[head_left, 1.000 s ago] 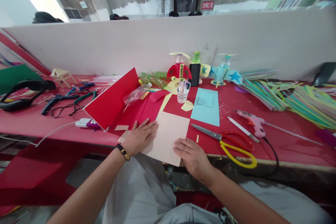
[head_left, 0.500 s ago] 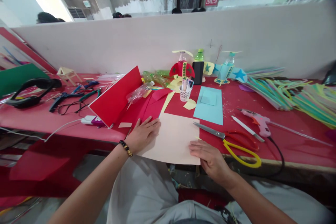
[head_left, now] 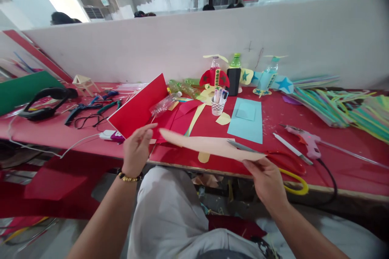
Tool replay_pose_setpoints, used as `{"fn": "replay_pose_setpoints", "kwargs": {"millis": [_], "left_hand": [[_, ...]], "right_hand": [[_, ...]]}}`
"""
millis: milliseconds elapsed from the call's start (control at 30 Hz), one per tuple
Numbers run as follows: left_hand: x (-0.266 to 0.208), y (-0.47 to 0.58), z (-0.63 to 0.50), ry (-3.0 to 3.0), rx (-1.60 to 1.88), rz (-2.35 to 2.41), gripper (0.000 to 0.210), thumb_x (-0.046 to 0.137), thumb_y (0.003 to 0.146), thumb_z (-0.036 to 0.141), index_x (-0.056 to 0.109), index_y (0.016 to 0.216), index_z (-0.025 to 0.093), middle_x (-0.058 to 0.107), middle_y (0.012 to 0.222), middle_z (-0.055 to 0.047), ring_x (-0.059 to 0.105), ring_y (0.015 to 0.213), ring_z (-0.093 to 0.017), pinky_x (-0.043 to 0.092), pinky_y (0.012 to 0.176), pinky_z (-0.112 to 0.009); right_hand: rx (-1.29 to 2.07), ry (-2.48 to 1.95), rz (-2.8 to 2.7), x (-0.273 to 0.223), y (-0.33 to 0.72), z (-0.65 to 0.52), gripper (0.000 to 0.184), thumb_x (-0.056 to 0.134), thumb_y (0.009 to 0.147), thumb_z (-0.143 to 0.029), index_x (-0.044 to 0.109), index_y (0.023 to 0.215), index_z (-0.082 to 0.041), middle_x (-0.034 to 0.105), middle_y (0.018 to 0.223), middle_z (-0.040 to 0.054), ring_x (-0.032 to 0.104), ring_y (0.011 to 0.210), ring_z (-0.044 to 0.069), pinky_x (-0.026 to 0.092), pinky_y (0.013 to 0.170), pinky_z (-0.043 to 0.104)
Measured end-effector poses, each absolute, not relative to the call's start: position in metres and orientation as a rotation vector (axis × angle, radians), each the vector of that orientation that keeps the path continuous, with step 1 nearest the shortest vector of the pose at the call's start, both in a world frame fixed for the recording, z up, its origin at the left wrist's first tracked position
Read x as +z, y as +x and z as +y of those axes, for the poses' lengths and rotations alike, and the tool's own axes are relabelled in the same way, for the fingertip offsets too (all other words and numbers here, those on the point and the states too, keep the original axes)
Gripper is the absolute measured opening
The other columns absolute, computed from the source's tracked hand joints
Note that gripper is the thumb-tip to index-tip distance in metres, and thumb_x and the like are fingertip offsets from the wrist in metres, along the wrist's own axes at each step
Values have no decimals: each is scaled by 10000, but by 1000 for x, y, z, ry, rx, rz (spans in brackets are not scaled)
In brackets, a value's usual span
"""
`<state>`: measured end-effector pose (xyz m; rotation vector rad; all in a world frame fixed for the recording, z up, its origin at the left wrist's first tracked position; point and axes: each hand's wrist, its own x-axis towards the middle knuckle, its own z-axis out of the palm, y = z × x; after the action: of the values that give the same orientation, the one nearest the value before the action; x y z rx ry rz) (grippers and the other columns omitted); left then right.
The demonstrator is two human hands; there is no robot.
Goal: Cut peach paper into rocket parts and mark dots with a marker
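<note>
A pale peach sheet of paper (head_left: 209, 148) is lifted off the red table and seen nearly edge-on, its left end slightly blurred. My right hand (head_left: 267, 176) pinches its right end between thumb and fingers. Just left of the sheet's far end, my left hand (head_left: 138, 147) is raised with fingers stretched out, holding nothing. Behind the sheet lie scissors (head_left: 293, 182) with one red and one yellow handle; their blades are partly covered. A small yellowish paper piece (head_left: 204, 157) with a rounded end shows below the sheet.
A white pen (head_left: 292, 149) and a pink glue gun (head_left: 304, 139) lie to the right. Blue paper (head_left: 246, 121), a cup of pens (head_left: 218, 107) and bottle airplanes (head_left: 215, 77) stand farther back. A red board (head_left: 138, 105) leans at left beside a clear bottle (head_left: 164, 104).
The peach sheet has risen from the table and tilted, with my right hand gripping it. My left hand has come off the sheet and moved left and up.
</note>
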<state>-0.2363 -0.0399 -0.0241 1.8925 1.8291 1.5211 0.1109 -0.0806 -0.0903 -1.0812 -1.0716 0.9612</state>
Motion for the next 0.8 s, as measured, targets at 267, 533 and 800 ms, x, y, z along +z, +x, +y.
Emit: {"fn": "replay_pose_setpoints", "kwargs": {"millis": [267, 533, 800], "left_hand": [[-53, -163, -81, 2505, 709, 1371, 516, 635, 835, 390, 533, 1310, 218, 538, 1379, -93, 426, 1323, -280, 368, 1095, -450], [-86, -148, -75, 2591, 651, 1315, 359, 458, 876, 113, 655, 1154, 225, 673, 1207, -43, 579, 1177, -209, 405, 1066, -397], [-44, -171, -40, 2207, 864, 1614, 215, 523, 885, 355, 674, 864, 203, 720, 798, -13, 652, 713, -152, 476, 650, -236]], "right_hand": [[936, -918, -824, -68, 95, -58, 131, 773, 696, -225, 710, 807, -195, 749, 833, 12, 679, 879, 191, 512, 891, 383], [820, -817, -681, -39, 121, -73, 184, 779, 650, -159, 697, 791, -244, 741, 840, -18, 687, 856, 179, 561, 782, 345], [715, -1228, -436, -62, 220, -141, 269, 835, 507, -298, 736, 757, -309, 729, 1022, 91, 676, 941, 295, 525, 884, 505]]}}
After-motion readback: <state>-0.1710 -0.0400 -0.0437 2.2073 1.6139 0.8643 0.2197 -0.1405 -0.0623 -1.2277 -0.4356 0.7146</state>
